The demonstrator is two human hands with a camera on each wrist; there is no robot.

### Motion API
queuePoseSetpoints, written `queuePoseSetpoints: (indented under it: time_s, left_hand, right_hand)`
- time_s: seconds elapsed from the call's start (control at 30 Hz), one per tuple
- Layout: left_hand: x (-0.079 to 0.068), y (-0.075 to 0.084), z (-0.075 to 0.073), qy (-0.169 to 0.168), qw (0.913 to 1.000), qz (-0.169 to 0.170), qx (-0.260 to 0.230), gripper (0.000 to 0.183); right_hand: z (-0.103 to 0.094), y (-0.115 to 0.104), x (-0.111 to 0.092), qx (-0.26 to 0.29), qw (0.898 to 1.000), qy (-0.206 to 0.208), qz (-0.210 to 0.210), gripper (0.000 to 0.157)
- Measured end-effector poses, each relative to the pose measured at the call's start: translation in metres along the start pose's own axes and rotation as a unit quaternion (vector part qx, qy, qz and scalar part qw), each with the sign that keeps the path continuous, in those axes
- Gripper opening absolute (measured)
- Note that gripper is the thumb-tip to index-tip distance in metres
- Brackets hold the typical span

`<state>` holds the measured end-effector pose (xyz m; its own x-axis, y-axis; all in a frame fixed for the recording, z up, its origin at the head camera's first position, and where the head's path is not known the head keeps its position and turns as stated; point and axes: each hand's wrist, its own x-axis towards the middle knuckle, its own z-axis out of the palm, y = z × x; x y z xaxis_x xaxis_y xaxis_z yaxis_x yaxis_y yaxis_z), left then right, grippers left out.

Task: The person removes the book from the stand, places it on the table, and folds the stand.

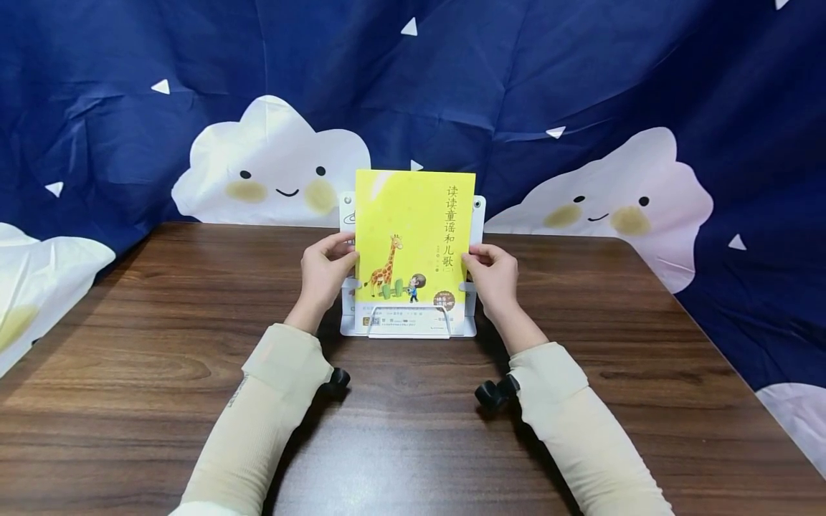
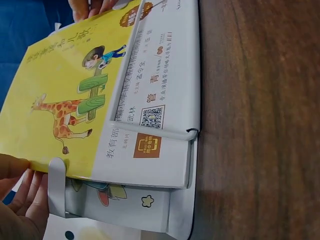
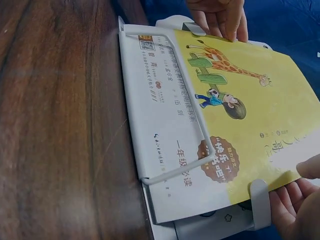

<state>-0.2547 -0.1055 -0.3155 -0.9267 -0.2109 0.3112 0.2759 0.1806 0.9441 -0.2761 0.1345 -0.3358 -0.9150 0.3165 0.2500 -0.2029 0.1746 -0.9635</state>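
A yellow book (image 1: 413,215) with a giraffe and a child on its cover stands upright on a white book stand (image 1: 347,315). The stand's wire bar (image 2: 125,75) crosses the front of the book's lower part, and a white side clip (image 3: 260,200) lies over the cover's edge. My left hand (image 1: 324,272) pinches the book's left edge, thumb in front and fingers behind. On the opposite edge my right hand (image 1: 495,276) does the same. Most of the stand's back is hidden behind the book.
The stand sits on a brown wooden table (image 1: 161,401). Behind it hangs a dark blue cloth (image 1: 452,79) printed with white clouds and small triangles. Black wrist-camera mounts (image 1: 495,394) stick out inward from both cream sleeves (image 1: 574,423).
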Motion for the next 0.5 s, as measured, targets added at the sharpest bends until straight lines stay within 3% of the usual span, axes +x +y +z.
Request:
queuePoseSetpoints:
  time_s: [0.2,0.27,0.3,0.33,0.5]
  left_hand:
    - [0.000,0.003,0.002,0.001,0.9998,-0.018,-0.006,0.028]
    - [0.001,0.003,0.002,0.002,0.9996,-0.026,-0.011,0.028]
    - [0.001,0.004,0.001,0.002,0.9994,-0.031,-0.014,0.028]
    - [0.001,0.004,0.001,0.002,0.9993,-0.034,-0.017,0.028]
    - [0.001,0.005,0.001,0.003,0.9986,-0.041,-0.033,0.028]
  right_hand:
    - [0.007,0.080,0.049,0.008,0.999,0.008,-0.035,0.017]
    - [0.009,0.088,0.054,-0.004,0.999,0.018,-0.051,0.016]
    - [0.009,0.089,0.054,-0.003,0.998,0.020,-0.055,0.015]
    - [0.008,0.071,0.042,0.012,0.999,0.011,-0.047,0.013]
    - [0.004,0.024,0.016,0.028,1.000,0.005,-0.013,0.010]
